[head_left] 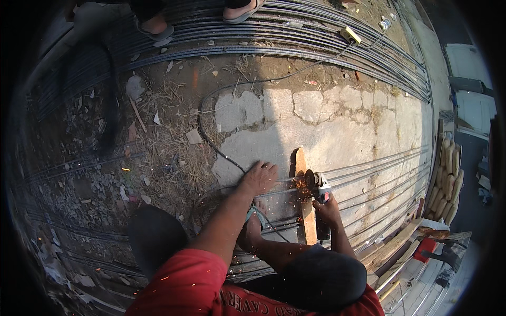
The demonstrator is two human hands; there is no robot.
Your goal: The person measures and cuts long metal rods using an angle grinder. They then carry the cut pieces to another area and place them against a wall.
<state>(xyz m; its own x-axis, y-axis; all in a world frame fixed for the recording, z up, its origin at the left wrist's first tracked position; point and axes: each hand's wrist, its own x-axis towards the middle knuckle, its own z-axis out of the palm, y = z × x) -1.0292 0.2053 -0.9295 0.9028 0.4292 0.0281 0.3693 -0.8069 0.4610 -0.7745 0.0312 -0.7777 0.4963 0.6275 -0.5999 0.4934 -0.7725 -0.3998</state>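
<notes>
My right hand (328, 211) is wrapped round an angle grinder (323, 190), its disc against the steel rods (287, 190) where they cross a wooden plank (308, 224). Orange sparks spray from the contact and scatter down toward my legs. To the left of the plank, my left hand (260, 178) presses down over the rods with its fingers stretched out; what lies under the palm is hidden. My foot in a green sandal (256, 216) rests just below that hand, close to the rods. A black cable (274, 228) passes over this foot.
More rebar (221, 50) lies bundled across the top, where another person's sandalled feet (158, 31) stand. A pale socket box (350, 36) sits on it, with a cable (207, 134) curving from it across the cracked concrete. Timber (392, 253) and stacked sacks (445, 181) are at the right.
</notes>
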